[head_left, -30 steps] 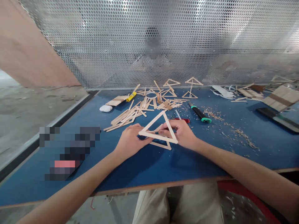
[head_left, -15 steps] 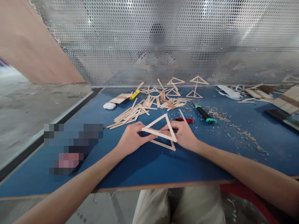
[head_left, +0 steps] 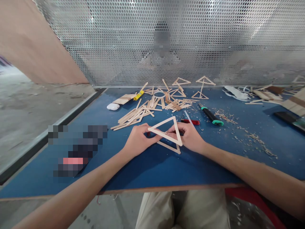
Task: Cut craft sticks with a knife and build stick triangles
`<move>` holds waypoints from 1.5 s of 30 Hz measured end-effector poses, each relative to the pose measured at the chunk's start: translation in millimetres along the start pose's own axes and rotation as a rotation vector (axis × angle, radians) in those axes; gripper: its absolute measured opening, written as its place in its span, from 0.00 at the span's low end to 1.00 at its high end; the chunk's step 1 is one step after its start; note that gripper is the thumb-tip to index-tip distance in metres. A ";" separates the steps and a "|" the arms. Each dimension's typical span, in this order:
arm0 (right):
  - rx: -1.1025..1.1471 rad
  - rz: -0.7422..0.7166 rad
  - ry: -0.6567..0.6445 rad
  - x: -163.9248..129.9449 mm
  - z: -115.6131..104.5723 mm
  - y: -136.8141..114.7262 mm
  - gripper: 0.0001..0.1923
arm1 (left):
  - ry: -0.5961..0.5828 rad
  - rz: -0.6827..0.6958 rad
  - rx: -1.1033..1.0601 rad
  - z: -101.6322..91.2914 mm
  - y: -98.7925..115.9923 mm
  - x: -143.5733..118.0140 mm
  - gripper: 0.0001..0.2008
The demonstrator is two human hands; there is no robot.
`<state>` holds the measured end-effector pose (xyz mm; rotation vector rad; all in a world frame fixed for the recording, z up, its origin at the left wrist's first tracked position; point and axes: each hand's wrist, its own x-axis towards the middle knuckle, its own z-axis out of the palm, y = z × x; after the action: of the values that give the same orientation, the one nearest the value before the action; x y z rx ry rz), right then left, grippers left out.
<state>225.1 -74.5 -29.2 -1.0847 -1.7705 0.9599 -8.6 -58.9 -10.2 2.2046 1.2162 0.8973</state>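
Between my hands, above the blue table (head_left: 143,171), is a frame of wooden craft sticks (head_left: 166,136): one triangle above and another below it. My left hand (head_left: 138,138) is closed at the frame's left side, thumb under the upper triangle's front stick. My right hand (head_left: 190,136) is closed behind the frame's right side, its fingertips reaching inward between the two triangles. What exactly the fingertips pinch is partly hidden by the sticks. A red utility knife (head_left: 190,121) lies just beyond my right hand, beside a thin pale strip (head_left: 188,117).
Loose craft sticks (head_left: 133,116) lie beyond my hands, with a yellow tube (head_left: 138,95) and white case (head_left: 112,107). A black-and-green cutter (head_left: 212,116) lies right. Another stick frame (head_left: 202,87) stands near the perforated metal screen (head_left: 119,47); a person sits behind it.
The upper triangle has tilted slightly, its top corner shifting right. Both hands keep their hold on the stick frame, and the whole view has shifted a little.
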 end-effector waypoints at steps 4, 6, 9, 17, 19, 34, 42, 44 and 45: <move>-0.012 0.038 -0.004 -1.1 -0.5 1.5 0.11 | -0.014 -0.010 0.025 0.3 -1.1 0.4 0.09; -0.012 0.058 -0.004 -1.1 -0.4 2.4 0.11 | -0.026 -0.025 0.028 0.6 -1.6 0.6 0.10; 0.022 0.089 -0.021 -0.6 -0.2 2.5 0.11 | -0.026 -0.043 0.011 0.8 -1.2 0.8 0.09; 0.049 -0.012 0.002 1.8 -2.4 2.5 0.08 | 0.041 -0.073 -0.072 -0.4 5.6 3.5 0.08; 0.038 -0.033 0.017 2.1 -2.5 0.8 0.08 | 0.036 -0.080 -0.086 0.2 7.2 4.5 0.08; -0.016 -0.128 0.130 0.3 -2.9 -7.4 0.06 | 0.086 -0.044 -0.217 0.7 15.3 5.2 0.08; 0.023 -0.095 0.123 0.8 -2.1 -7.7 0.05 | 0.093 -0.056 -0.249 2.2 13.6 4.5 0.08; 0.023 -0.100 0.126 0.5 -1.8 -7.9 0.05 | 0.092 -0.062 -0.257 2.7 13.3 4.1 0.09; 0.017 -0.106 0.129 0.1 -1.8 -8.3 0.05 | 0.091 -0.059 -0.260 2.8 13.0 3.7 0.09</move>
<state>224.3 -76.9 -21.1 -1.0093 -1.6944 0.8214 2.2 -62.4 -2.3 1.9325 1.1285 1.0764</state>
